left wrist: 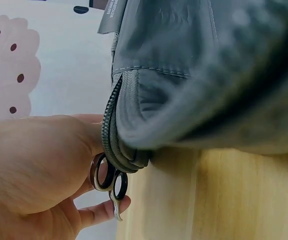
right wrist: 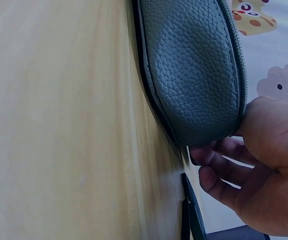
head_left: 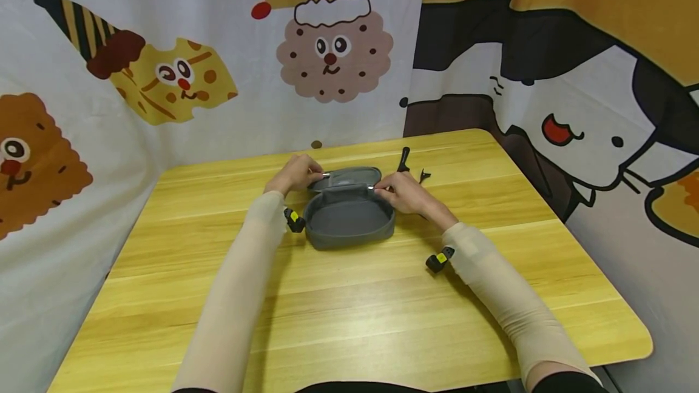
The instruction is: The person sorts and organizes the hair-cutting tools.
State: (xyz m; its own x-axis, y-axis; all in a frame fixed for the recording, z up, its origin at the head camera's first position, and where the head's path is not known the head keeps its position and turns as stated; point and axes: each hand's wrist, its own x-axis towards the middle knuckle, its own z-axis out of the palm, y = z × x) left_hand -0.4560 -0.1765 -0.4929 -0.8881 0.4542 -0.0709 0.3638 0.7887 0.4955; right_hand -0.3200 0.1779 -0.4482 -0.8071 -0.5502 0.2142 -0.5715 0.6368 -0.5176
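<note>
A grey zip case (head_left: 349,238) lies on the table, its lid (head_left: 357,173) laid back. My left hand (head_left: 297,173) is at the left rear corner of the case, by the lid. In the left wrist view, scissors (left wrist: 115,195) with two finger rings and a curved finger rest show below the zip edge, against the fingers of that hand; their blades are hidden. My right hand (head_left: 404,191) pinches the right rear rim of the case, and its fingertips are partly hidden. A small silvery piece shows at those fingertips; I cannot tell what it is.
Behind the right hand lie a long black tool (head_left: 404,159) and a small black clip-like piece (head_left: 425,176). The wooden table (head_left: 349,308) ends at a cartoon-print curtain (head_left: 338,120). Each wrist wears a small black camera (head_left: 438,259).
</note>
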